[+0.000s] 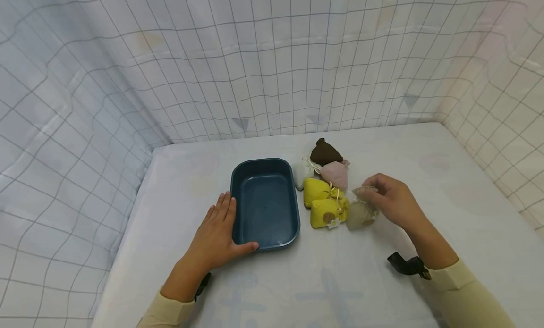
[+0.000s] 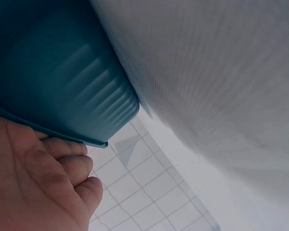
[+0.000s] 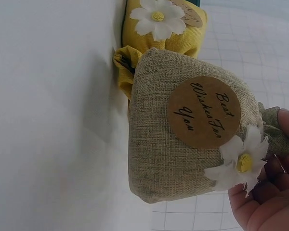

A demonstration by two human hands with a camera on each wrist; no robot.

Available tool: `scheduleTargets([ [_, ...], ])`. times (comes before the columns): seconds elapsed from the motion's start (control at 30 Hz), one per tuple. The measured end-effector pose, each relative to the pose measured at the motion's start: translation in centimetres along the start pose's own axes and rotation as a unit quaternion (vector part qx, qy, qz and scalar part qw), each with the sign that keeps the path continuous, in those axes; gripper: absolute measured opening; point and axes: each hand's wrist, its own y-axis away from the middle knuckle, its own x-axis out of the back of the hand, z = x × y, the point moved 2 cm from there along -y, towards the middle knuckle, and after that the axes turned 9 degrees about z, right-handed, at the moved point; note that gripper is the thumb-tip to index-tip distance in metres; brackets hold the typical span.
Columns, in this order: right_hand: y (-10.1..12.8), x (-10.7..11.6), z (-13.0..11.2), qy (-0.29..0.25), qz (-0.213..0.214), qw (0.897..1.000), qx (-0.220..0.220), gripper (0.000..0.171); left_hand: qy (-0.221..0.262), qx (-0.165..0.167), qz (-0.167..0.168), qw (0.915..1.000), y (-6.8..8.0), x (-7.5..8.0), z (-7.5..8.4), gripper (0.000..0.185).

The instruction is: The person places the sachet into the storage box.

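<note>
1. The blue tray (image 1: 264,203) sits on the white worktop (image 1: 340,281) and serves as the landmark here; its inside shows nothing but bare blue floor.
2. The left hand (image 1: 218,233) lies flat on the worktop, pressed against the tray's left wall, with straight fingers along the rim and the thumb reaching across the near corner. It grips nothing. In the left wrist view the fingers (image 2: 67,166) rest just under the tray's ribbed outer wall (image 2: 62,82).
3. The right hand (image 1: 393,200) is to the right of the tray, beyond a cluster of small pouches. Its fingers curl round the gathered neck of the beige burlap pouch (image 1: 361,214), pinching it at the top.
4. That burlap pouch is the cluster's far member from the tray, touching the nearer yellow pouch (image 1: 326,214). Whether it is lifted off the worktop or resting on it is hard to tell from the head view.
5. In the right wrist view the burlap pouch (image 3: 188,130) carries a round brown label reading "Best Wishes For You" and a white daisy (image 3: 238,161) next to the fingertips (image 3: 267,202).
6. A second yellow pouch (image 1: 318,189) lies just right of the tray's right wall, touching the first.
7. Further back from the tray's right far corner sit a white pouch (image 1: 302,173), a pink pouch (image 1: 335,174) and a dark brown pouch (image 1: 325,153), packed together.
8. Checked cloth (image 1: 272,63) hangs behind and to both sides of the worktop.
</note>
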Motion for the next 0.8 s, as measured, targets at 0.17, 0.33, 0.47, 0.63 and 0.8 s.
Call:
scheduleTargets([
  [0.17,-0.4,0.5,-0.6,-0.002,0.006,1.000,0.014,0.019,0.000,0.000,0.002,1.0000,0.0,0.0,-0.1,0.128],
  [0.33,-0.8,0.8,-1.3,-0.010,0.016,0.999,0.029,0.019,0.001,0.002,-0.003,1.0000,0.1,0.0,-0.1,0.129],
  [0.47,-1.4,0.9,-1.8,-0.019,0.022,0.999,0.039,0.019,0.001,0.006,-0.008,1.0000,0.0,-0.1,-0.2,0.130],
  [0.63,-2.2,0.8,-2.8,-0.026,0.027,0.998,0.050,0.020,0.002,0.007,-0.009,0.9999,0.0,0.0,-0.2,0.130],
  [0.8,-3.1,0.4,-3.8,-0.053,0.028,0.996,0.062,0.020,0.008,0.005,0.000,1.0000,0.1,-0.1,-0.1,0.129],
])
